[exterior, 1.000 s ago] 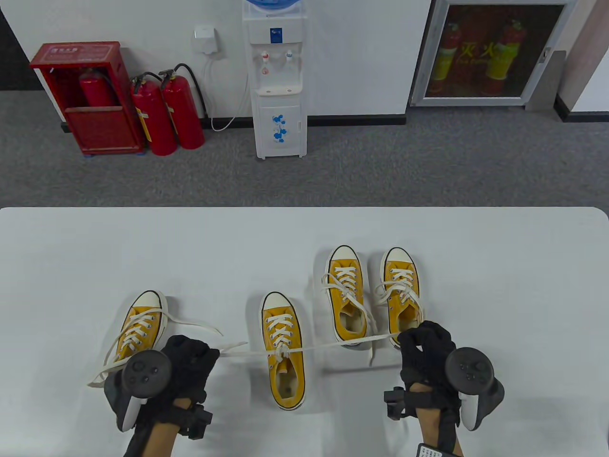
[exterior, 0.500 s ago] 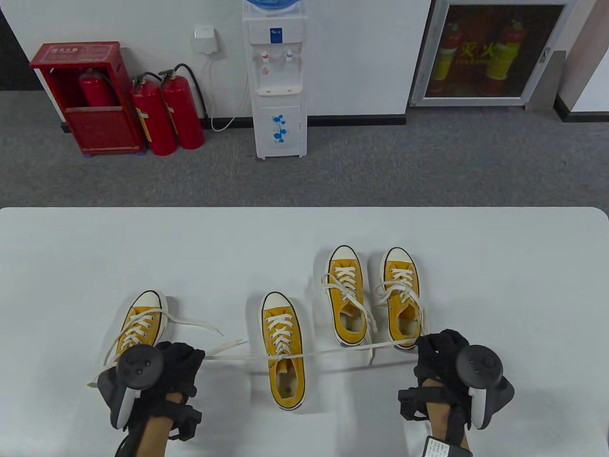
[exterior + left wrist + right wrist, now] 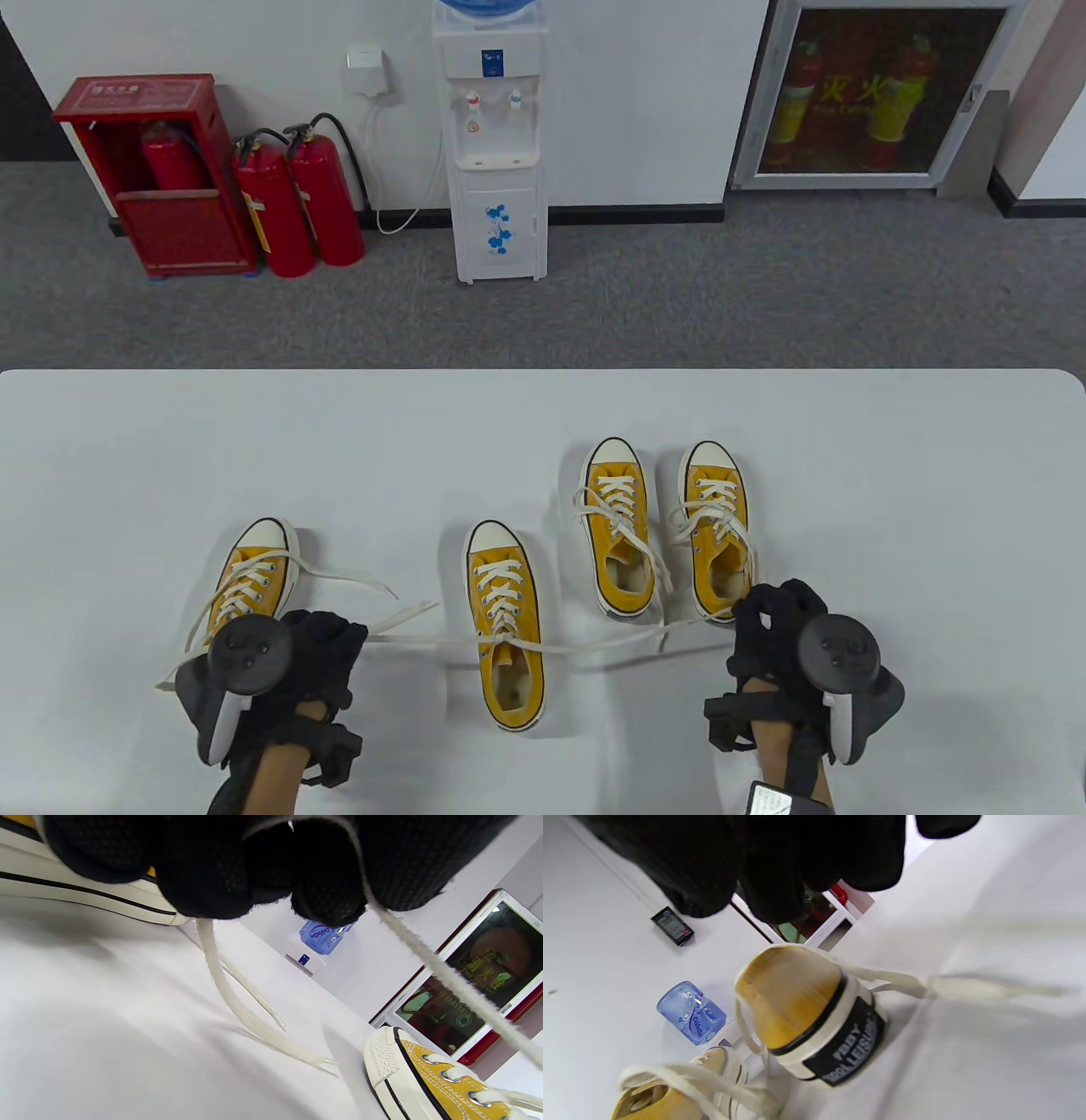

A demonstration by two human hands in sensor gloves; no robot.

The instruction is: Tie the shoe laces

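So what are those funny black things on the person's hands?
Both the left hand and the right hand wear black mesh gloves. A dark round tracker with small buttons and a white handle sits on the back of each, with black straps at the wrists.

**What the views are hiding**

In the table view the left hand (image 3: 318,649) is covering the heel of the leftmost shoe (image 3: 250,577), and its tracker (image 3: 246,655) is masking the fingers. The right hand (image 3: 768,624) is hiding the lace (image 3: 594,643) end, so its grip there is not showing. The dispenser (image 3: 496,144) is being cut by the top edge. In the right wrist view the lace (image 3: 967,988) is blurring across the tabletop (image 3: 988,1069), and the fingers (image 3: 780,866) are running off the top. In the left wrist view the middle shoe (image 3: 428,1077) is being cropped at the bottom edge.
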